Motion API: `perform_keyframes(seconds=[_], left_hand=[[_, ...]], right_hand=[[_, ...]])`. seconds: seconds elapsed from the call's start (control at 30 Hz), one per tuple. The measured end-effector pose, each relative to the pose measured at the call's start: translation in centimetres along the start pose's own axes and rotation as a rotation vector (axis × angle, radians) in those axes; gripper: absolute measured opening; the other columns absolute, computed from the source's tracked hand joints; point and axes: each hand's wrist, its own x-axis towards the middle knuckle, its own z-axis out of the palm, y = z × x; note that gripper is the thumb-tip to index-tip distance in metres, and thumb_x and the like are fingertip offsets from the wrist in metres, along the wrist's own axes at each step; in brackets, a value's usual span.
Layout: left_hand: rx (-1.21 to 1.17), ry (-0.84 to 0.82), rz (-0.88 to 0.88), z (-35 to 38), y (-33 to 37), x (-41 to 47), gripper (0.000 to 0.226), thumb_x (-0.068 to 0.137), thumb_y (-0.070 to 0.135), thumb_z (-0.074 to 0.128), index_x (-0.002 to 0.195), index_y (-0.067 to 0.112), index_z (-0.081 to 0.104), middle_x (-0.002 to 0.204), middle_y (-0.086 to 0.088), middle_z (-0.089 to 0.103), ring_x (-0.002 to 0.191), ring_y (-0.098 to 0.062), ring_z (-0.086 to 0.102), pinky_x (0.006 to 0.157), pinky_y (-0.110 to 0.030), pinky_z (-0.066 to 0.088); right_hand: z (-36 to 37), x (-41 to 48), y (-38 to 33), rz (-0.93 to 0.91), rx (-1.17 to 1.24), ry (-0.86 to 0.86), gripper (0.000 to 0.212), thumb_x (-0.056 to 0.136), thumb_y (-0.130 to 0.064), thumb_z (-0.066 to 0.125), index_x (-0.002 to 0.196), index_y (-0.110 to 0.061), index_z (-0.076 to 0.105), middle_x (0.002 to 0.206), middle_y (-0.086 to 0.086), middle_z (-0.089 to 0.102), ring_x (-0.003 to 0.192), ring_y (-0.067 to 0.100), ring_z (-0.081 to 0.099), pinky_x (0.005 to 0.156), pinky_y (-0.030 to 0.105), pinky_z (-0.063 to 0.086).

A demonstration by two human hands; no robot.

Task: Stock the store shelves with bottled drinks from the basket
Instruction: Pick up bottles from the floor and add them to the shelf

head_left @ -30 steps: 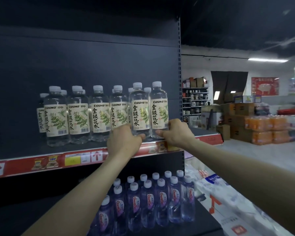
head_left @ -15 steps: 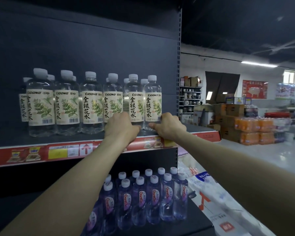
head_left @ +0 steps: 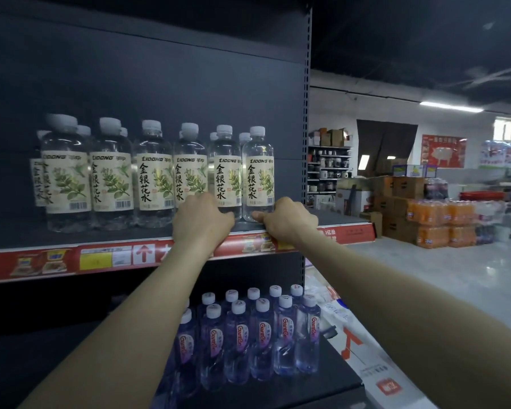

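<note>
A row of clear bottles with cream leaf labels [head_left: 152, 178] stands on the upper shelf [head_left: 106, 258], with more bottles behind them. My left hand [head_left: 202, 221] is curled around the base of the second bottle from the right [head_left: 224, 169]. My right hand [head_left: 286, 221] holds the base of the rightmost bottle [head_left: 258, 169], thumb against its front. Both bottles stand upright on the shelf, close together. No basket is in view.
Several small bottles with purple labels [head_left: 260, 335] fill the lower shelf [head_left: 331, 388] under my arms. The shelf upright [head_left: 306, 143] is just right of the rightmost bottle. Across the aisle floor [head_left: 455, 276] are stacked cartons and orange drink packs [head_left: 434, 219].
Both hands stay on the bases of the same two right-hand bottles. The bottles seem to have slid slightly back into line with the row; my view has shifted a little.
</note>
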Motion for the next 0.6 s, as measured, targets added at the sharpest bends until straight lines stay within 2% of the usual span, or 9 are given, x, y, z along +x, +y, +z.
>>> perform_keyframes(seconds=[0.07,0.17,0.2,0.33,0.37,0.47,0.53,0.6], left_hand=[[-0.077,-0.007,0.007,-0.7,0.2,-0.7,0.030,0.089,0.035,0.071,0.071,0.012,0.064,0.068,-0.002,0.065,0.062,-0.019,0.065,0.053,-0.030,0.050],[-0.117,-0.027,0.059,-2.0,0.9,-1.9,0.019,0.095,0.036,0.065,0.087,0.019,0.066,0.082,0.003,0.068,0.074,-0.015,0.066,0.074,-0.039,0.059],[-0.132,-0.023,0.076,-2.5,1.2,-2.3,0.016,0.096,0.035,0.063,0.093,0.020,0.066,0.088,0.003,0.068,0.079,-0.015,0.066,0.078,-0.040,0.059],[-0.182,0.010,0.140,-5.1,2.5,-4.1,0.014,0.099,0.035,0.059,0.106,0.024,0.065,0.092,0.007,0.068,0.082,-0.012,0.067,0.073,-0.034,0.057],[-0.179,0.016,0.152,-5.9,2.6,-4.8,0.015,0.098,0.036,0.058,0.107,0.025,0.066,0.094,0.008,0.068,0.083,-0.013,0.066,0.073,-0.035,0.057],[-0.237,0.037,0.126,-8.6,1.7,-7.1,0.017,0.097,0.034,0.056,0.107,0.029,0.067,0.096,0.010,0.069,0.085,-0.011,0.066,0.076,-0.035,0.056],[-0.325,0.058,0.061,-10.6,0.0,-9.3,0.014,0.097,0.030,0.057,0.105,0.030,0.068,0.093,0.014,0.069,0.083,-0.002,0.065,0.073,-0.027,0.054],[-0.369,0.092,0.003,-12.8,-2.4,-12.3,0.012,0.095,0.026,0.059,0.101,0.031,0.069,0.090,0.017,0.070,0.084,0.003,0.065,0.073,-0.018,0.050]], right_hand=[[-0.3,-0.7,-0.4,-0.010,0.001,-0.003,0.051,0.094,-0.067,0.057,0.096,-0.016,0.057,0.096,0.005,0.068,0.089,0.028,0.065,0.085,0.041,0.053],[-0.9,-2.2,-0.8,-0.033,0.057,0.036,0.047,0.094,-0.060,0.063,0.084,-0.016,0.052,0.094,0.006,0.067,0.094,0.031,0.067,0.095,0.049,0.054],[-1.0,-2.7,-1.1,-0.039,0.080,0.067,0.045,0.094,-0.058,0.066,0.087,-0.015,0.053,0.096,0.007,0.066,0.099,0.033,0.066,0.096,0.049,0.053],[-1.4,-5.6,-2.9,-0.165,0.221,0.256,0.045,0.096,-0.041,0.067,0.128,-0.012,0.059,0.125,0.009,0.067,0.124,0.034,0.054,0.105,0.047,0.043],[-1.5,-6.5,-3.7,-0.201,0.280,0.287,0.044,0.096,-0.036,0.066,0.133,-0.013,0.058,0.128,0.007,0.066,0.129,0.032,0.049,0.107,0.046,0.039],[-1.6,-9.6,-6.4,-0.218,0.458,0.309,0.033,0.095,-0.032,0.062,0.126,-0.022,0.061,0.118,-0.002,0.067,0.130,0.026,0.045,0.107,0.043,0.035],[-1.1,-12.1,-8.4,-0.254,0.569,0.250,0.023,0.090,-0.031,0.061,0.112,-0.030,0.061,0.104,-0.014,0.069,0.123,0.024,0.054,0.107,0.045,0.041],[0.2,-15.1,-10.1,-0.346,0.639,0.186,0.020,0.084,-0.029,0.060,0.103,-0.034,0.059,0.090,-0.018,0.068,0.112,0.024,0.062,0.100,0.049,0.050]])
